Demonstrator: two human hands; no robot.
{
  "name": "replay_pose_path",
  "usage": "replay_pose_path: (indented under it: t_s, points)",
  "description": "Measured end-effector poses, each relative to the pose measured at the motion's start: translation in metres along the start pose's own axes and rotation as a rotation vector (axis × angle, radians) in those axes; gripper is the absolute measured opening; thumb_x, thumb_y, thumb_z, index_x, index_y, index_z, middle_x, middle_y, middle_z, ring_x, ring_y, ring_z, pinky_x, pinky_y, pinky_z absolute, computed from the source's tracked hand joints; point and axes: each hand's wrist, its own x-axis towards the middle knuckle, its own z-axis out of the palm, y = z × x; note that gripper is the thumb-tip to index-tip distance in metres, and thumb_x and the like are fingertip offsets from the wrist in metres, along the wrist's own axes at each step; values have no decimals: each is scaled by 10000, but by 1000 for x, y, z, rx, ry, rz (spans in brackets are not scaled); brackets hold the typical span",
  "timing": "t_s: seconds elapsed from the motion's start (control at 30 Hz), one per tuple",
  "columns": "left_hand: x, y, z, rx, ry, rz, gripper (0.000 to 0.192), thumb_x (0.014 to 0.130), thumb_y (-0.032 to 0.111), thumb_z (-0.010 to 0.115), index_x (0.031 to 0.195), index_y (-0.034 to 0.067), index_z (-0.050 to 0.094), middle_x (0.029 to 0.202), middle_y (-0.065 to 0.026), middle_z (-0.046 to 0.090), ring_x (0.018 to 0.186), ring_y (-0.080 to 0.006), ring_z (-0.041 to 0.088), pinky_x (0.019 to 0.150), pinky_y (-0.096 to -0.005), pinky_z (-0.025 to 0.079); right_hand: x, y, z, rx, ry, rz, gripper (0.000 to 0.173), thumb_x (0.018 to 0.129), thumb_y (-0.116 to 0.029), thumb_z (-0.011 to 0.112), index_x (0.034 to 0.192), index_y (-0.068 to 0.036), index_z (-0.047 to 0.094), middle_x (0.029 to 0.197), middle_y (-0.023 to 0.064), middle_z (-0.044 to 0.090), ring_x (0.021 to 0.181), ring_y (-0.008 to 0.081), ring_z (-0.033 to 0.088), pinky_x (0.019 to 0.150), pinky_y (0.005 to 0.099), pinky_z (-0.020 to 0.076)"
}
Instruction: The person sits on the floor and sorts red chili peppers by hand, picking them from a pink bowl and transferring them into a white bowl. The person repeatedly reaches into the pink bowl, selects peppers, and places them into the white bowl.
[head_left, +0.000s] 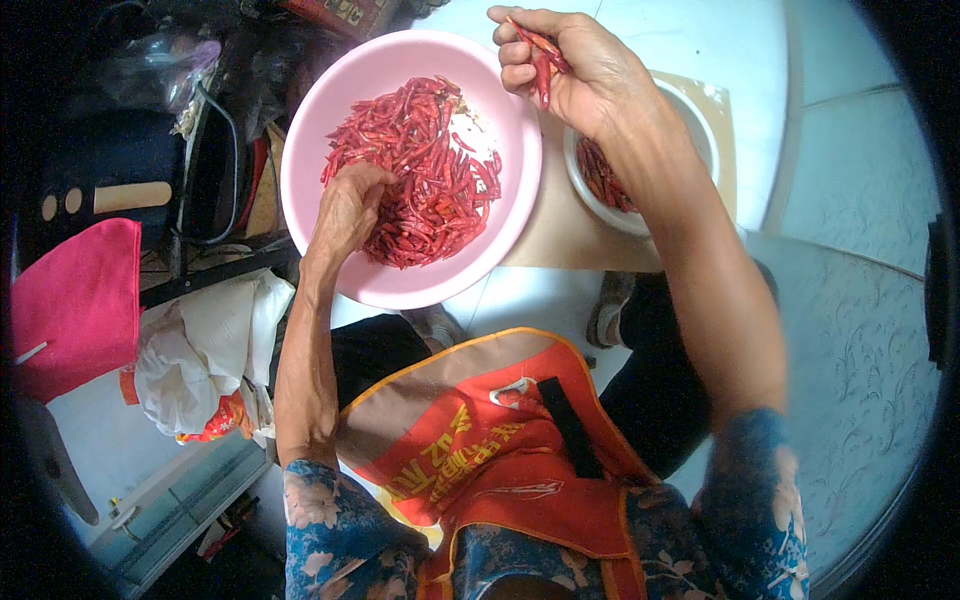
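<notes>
Dried red chilies (420, 165) lie heaped in a wide pink plastic basin (319, 97). My left hand (347, 206) reaches over the basin's left rim, its fingers down among the chilies. The fingertips are partly hidden, so whether they grip any is unclear. My right hand (592, 71) is raised beyond the basin's right rim. Its curled fingers hold a few dried chilies (544, 60) against the palm. Below my right forearm stands a white bowl (604, 214), partly covered by the arm, with more dried red chilies (600, 176) inside.
Under the white bowl is a tan board or sheet (555, 244). A dark rack (225, 262) with plastic bags (195, 352) and a pink cloth (79, 300) stands at left. Pale tiled floor (487, 300) shows below the basin. A red apron (517, 435) covers my lap.
</notes>
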Motion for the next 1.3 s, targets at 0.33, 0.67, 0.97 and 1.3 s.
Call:
replay_pose_path:
  t_s: [0.33,0.67,0.97,1.3]
  points:
    - [11,30,41,166,28,318,363,814,-69,613,1162,14,678,1280,-180,588,1187,-349,530,1036,-432,441,0,4,3,-45,34,-28,111,962,-66,571,968,45,571,759,59,571,596,101,486,503,234,389]
    - [20,9,25,-124,61,81,279,853,-104,562,1071,3,699,1132,-193,676,1064,-336,653,950,-428,520,-33,-7,27,-50,110,-61,120,956,-54,578,928,59,551,738,67,537,585,107,449,490,247,361]
    - [72,-27,9,-59,228,-15,371,866,-28,522,1198,32,677,1191,-225,656,1154,-362,616,990,-440,469,-33,-4,25,-114,27,-30,182,995,-68,530,1111,72,537,807,48,541,585,54,437,413,170,335]
    - [44,-4,54,140,106,107,356,908,185,660,1234,45,640,1108,-205,600,1069,-346,603,961,-471,487,-29,1,24,-110,25,-20,127,962,-48,558,1036,55,548,772,51,540,570,72,440,432,202,324]
